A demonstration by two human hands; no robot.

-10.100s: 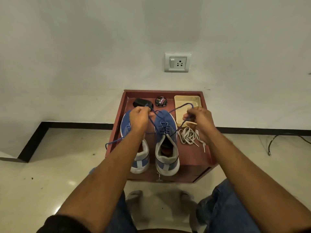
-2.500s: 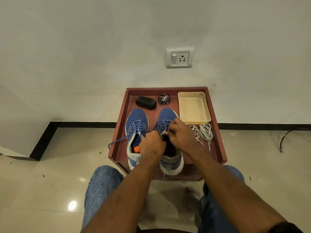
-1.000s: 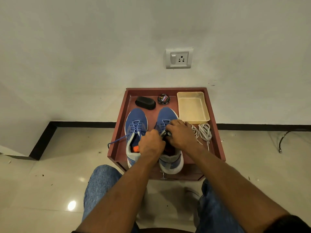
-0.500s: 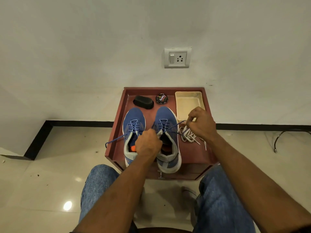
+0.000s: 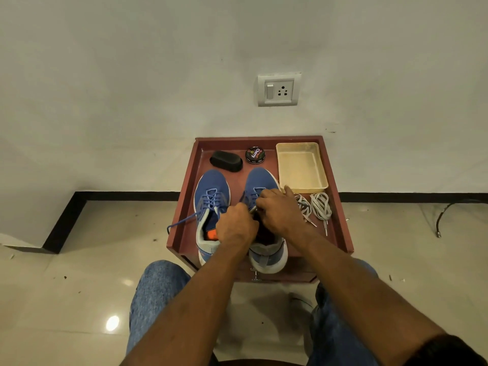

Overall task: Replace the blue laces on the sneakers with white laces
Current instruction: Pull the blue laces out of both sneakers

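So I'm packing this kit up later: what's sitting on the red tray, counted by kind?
Blue sneakers: 2
White lace bundles: 2
Black brush: 1
Polish tin: 1
Cream tub: 1
Total: 7

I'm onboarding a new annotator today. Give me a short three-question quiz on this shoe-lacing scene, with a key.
1. True or false: the white laces lie inside the cream tray.
2. Which sneaker are both hands working on?
A. left sneaker
B. right sneaker
3. Fill in: the polish tin sits beside a black ____.

Key:
1. False; they lie on the red table, nearer than the tray.
2. B; left hand and right hand meet there.
3. brush.
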